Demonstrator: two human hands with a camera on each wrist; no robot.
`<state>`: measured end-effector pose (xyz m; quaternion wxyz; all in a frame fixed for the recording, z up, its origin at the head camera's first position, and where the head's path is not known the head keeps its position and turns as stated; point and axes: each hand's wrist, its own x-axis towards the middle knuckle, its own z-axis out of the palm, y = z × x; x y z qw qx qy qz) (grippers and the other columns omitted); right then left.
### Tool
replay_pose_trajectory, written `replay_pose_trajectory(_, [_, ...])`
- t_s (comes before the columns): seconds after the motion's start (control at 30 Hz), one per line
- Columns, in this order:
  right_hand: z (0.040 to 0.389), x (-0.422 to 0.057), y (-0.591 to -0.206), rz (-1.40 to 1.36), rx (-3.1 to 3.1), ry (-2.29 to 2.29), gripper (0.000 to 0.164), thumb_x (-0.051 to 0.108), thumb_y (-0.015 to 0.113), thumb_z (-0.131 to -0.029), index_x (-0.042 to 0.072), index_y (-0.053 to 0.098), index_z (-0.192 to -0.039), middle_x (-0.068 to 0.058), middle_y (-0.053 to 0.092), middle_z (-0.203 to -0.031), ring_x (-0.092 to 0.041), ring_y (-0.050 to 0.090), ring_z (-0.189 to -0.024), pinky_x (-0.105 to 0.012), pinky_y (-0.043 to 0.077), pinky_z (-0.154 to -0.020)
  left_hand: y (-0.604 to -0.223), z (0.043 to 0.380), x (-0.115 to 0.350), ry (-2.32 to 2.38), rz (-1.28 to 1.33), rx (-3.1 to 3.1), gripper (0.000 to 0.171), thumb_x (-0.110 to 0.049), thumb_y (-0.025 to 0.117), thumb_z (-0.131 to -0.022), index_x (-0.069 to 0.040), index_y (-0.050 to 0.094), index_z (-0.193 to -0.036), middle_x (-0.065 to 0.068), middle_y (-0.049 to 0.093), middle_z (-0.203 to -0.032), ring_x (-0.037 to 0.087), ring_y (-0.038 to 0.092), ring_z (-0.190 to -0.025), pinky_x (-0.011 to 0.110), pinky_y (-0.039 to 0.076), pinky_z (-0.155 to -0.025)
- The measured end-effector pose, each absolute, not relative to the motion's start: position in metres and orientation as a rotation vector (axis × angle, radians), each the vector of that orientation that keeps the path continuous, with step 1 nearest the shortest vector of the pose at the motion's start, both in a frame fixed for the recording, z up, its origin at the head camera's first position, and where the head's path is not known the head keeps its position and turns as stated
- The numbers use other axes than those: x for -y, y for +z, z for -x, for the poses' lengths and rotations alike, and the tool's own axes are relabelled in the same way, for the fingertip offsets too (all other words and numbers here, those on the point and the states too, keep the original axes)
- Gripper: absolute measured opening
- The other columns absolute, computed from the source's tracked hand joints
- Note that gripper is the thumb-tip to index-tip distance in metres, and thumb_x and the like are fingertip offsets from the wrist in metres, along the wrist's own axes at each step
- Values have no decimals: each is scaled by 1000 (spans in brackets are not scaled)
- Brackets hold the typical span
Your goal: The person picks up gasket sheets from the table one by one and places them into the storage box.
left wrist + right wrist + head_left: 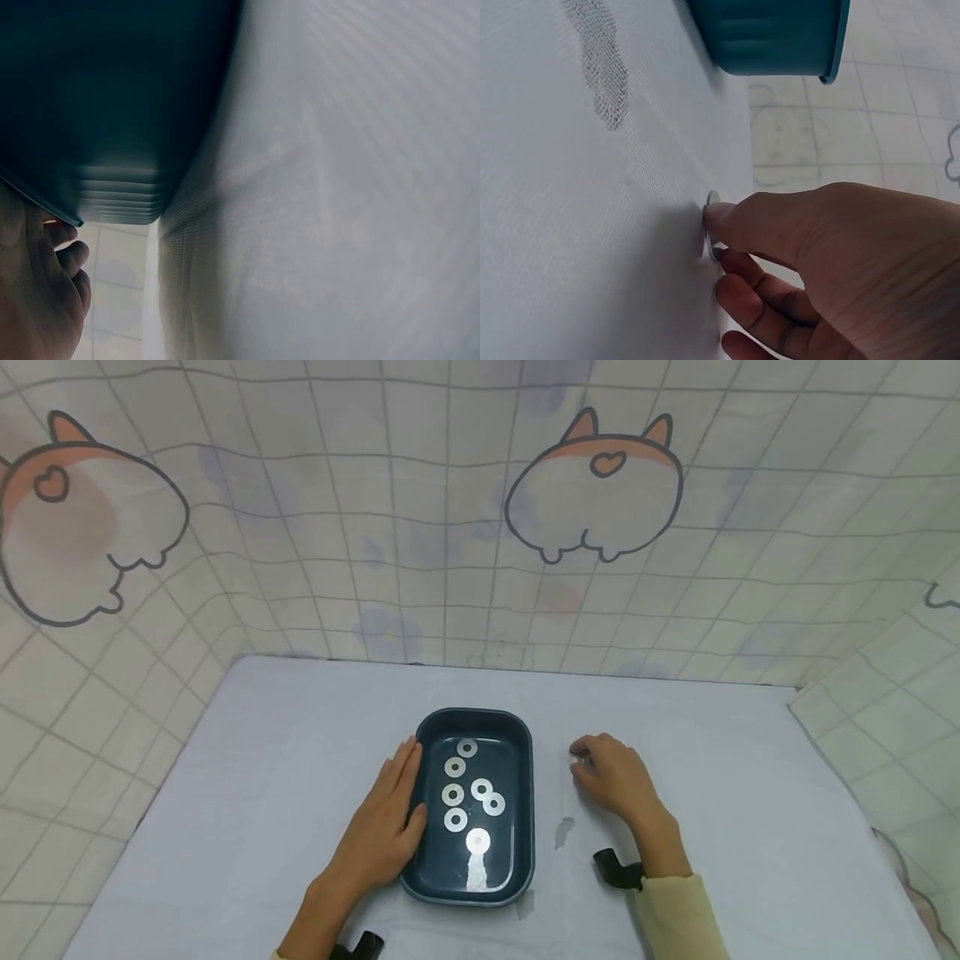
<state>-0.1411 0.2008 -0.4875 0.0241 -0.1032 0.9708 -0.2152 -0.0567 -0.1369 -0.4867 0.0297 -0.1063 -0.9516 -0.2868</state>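
A dark teal rectangular tray sits on the white cloth, with several flat metal washers lying on its floor. My left hand rests along the tray's left rim, fingers straight and thumb at the edge; the left wrist view catches that hand beside the tray wall. To the right of the tray, my right hand is down at the cloth. Close up, the right hand pinches one washer between thumb and fingertips, right at the cloth surface. The fingers partly cover that washer.
Grey patches mark the white cloth right of the tray. Black wrist mounts sit at both wrists. A grid-patterned curtain with cartoon drawings hangs behind the table and along its sides.
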Motion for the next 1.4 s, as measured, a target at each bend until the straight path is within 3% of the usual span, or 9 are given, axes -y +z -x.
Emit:
replay_pose_trajectory(0.43, [142, -196, -481, 252, -3025, -568, 26, 21, 77, -95, 1, 75, -110, -15, 75, -101, -26, 66, -87, -48, 62, -85, -485, 57, 138, -854, 328, 2939, 82, -20, 57, -100, -15, 16, -171, 3, 18, -180, 25, 21, -167, 44, 19, -138])
replay_pose_trajectory(0.63, [139, -185, -479, 110, -3044, -497, 27, 22, 76, -94, -1, 74, -106, -15, 74, -89, -24, 62, -73, -42, 59, -70, -486, 58, 138, -852, 330, 2945, 83, -20, 57, -100, -15, 15, -171, 3, 18, -180, 26, 21, -167, 45, 19, -138])
replay_pose_trajectory(0.8, [135, -174, -476, 72, -3090, -440, 21, 19, 75, -89, -1, 70, -83, -10, 62, -67, -21, 52, -59, -30, 42, -52, -486, 57, 138, -850, 334, 2947, 83, -20, 58, -100, -14, 15, -171, 3, 18, -180, 26, 21, -167, 52, 23, -136])
replay_pose_trajectory(0.9, [134, -171, -476, 66, -3108, -429, 25, 16, 73, -85, 4, 59, -68, -5, 48, -58, -19, 44, -54, -28, 29, -48, -485, 57, 138, -858, 335, 2950, 83, -20, 58, -100, -13, 15, -171, 3, 17, -180, 26, 21, -167, 52, 24, -136])
replay_pose_trajectory(1.03, [136, -169, -477, 48, -3109, -427, 27, 14, 71, -81, 8, 53, -62, -2, 41, -56, -17, 38, -54, -27, 25, -48, -484, 57, 138, -861, 330, 2952, 83, -19, 58, -100, -13, 16, -171, 4, 18, -180, 27, 21, -167, 52, 24, -136])
replay_pose_trajectory(1.13, [137, -170, -477, 52, -3097, -432, 19, 14, 70, -80, 6, 60, -66, -4, 47, -58, -19, 42, -55, -29, 29, -48, -484, 57, 138, -861, 326, 2949, 83, -19, 58, -100, -12, 17, -171, 5, 18, -180, 28, 22, -167, 53, 24, -136])
replay_pose_trajectory(1.2, [137, -170, -477, 70, -3094, -437, 15, 16, 72, -80, 2, 67, -76, -7, 57, -64, -20, 49, -58, -31, 38, -50, -484, 56, 138, -865, 325, 2945, 83, -19, 58, -100, -12, 17, -171, 5, 19, -180, 29, 23, -166, 52, 24, -136])
replay_pose_trajectory(1.3, [136, -173, -479, 102, -3081, -474, 22, 17, 73, -80, -1, 73, -93, -12, 69, -77, -24, 59, -66, -37, 52, -58, -484, 56, 138, -875, 328, 2937, 83, -19, 58, -99, -12, 17, -171, 6, 20, -179, 29, 23, -166, 53, 25, -136])
replay_pose_trajectory(1.4, [136, -178, -483, 129, -3051, -527, 27, 18, 74, -82, 0, 75, -101, -13, 73, -87, -24, 62, -73, -42, 60, -68, -486, 55, 138, -878, 322, 2942, 82, -19, 58, -100, -12, 18, -171, 5, 20, -180, 28, 22, -167, 52, 25, -136])
